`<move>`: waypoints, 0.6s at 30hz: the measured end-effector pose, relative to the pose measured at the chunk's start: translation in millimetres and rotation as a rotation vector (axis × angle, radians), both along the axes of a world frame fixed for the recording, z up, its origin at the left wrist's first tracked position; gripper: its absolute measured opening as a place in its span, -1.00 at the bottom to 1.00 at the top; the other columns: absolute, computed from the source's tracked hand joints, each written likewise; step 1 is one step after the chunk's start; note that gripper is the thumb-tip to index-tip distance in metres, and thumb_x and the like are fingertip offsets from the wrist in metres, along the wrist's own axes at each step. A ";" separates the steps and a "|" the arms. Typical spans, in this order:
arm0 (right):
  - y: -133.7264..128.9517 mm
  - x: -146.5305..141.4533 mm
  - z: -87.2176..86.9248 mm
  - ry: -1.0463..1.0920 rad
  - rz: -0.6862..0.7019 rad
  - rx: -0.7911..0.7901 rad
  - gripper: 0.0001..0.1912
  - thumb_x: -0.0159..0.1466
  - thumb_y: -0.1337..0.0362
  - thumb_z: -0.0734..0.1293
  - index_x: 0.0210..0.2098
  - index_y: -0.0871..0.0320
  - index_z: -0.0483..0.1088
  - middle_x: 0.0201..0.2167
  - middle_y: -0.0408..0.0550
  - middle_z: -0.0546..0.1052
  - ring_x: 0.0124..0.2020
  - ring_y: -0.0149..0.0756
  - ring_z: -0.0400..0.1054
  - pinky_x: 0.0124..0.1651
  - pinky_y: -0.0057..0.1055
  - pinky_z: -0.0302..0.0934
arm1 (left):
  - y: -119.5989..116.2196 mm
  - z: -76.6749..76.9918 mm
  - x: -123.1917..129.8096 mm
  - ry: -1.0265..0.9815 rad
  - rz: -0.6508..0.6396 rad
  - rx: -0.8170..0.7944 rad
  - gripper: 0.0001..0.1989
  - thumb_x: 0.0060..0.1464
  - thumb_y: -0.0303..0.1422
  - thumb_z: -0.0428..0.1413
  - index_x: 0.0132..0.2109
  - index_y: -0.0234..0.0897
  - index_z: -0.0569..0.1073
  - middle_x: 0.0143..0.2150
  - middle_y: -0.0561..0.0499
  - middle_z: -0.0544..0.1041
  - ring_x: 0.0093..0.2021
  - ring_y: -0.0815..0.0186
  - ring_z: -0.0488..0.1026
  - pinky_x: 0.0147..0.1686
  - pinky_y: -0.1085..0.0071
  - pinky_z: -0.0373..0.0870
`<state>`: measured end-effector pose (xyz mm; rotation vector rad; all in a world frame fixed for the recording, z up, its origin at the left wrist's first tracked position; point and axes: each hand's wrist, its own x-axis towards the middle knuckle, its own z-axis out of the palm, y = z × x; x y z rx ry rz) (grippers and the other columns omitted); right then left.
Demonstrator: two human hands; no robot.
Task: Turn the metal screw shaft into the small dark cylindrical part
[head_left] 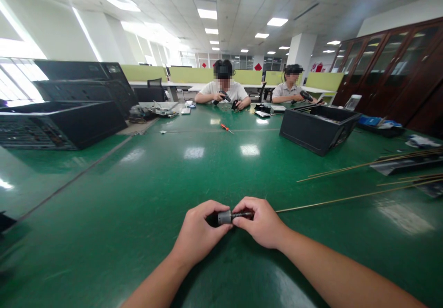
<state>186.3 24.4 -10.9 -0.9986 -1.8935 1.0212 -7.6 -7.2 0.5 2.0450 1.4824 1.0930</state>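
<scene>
Just above the near part of the green table [194, 179], my left hand [199, 232] is closed on a short grey metal cylinder [224, 217], thumb below and fingers above. A dark, ridged, spring-like shaft [240, 215] sticks out of the cylinder's right end. My right hand [263, 222] pinches this shaft, its fingertips close to the cylinder. Whether the shaft is one piece with the cylinder I cannot tell. A thin brass-coloured rod [321, 204] runs rightward from behind my right hand; its near end is hidden there.
More thin rods [349, 166] lie at right. A black computer case [311, 130] stands beyond them, with larger cases [93, 123] at left. A red screwdriver [226, 128] lies mid-table. Two people sit across, one holding a power drill [223, 97], the other a dark tool [306, 96].
</scene>
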 end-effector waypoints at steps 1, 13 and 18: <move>0.5 0.3 -0.2 0.000 0.005 0.006 -0.90 0.11 0.40 0.42 -0.34 0.14 0.54 -0.37 -0.12 0.56 -0.31 -0.30 0.43 -0.24 -0.42 0.25 | 0.0 -0.2 -0.1 -0.003 0.002 -0.005 -0.80 -0.09 -0.38 0.28 -0.22 -0.19 0.57 -0.26 0.03 0.61 -0.24 0.22 0.55 -0.22 0.35 0.44; 2.5 2.6 0.9 0.014 0.020 0.010 -0.91 0.11 0.40 0.42 -0.35 0.16 0.54 -0.39 -0.11 0.54 -0.32 -0.31 0.42 -0.25 -0.42 0.25 | -1.4 2.3 1.1 -0.007 0.027 -0.021 -0.80 -0.10 -0.40 0.29 -0.24 -0.19 0.59 -0.27 0.04 0.62 -0.25 0.23 0.55 -0.21 0.34 0.44; 3.2 3.2 -0.1 0.017 0.026 0.000 -0.91 0.11 0.39 0.42 -0.35 0.15 0.54 -0.39 -0.11 0.54 -0.32 -0.30 0.42 -0.25 -0.42 0.25 | -1.6 2.9 1.2 -0.002 0.025 -0.008 -0.80 -0.11 -0.40 0.29 -0.24 -0.18 0.59 -0.27 0.03 0.62 -0.25 0.21 0.55 -0.22 0.34 0.45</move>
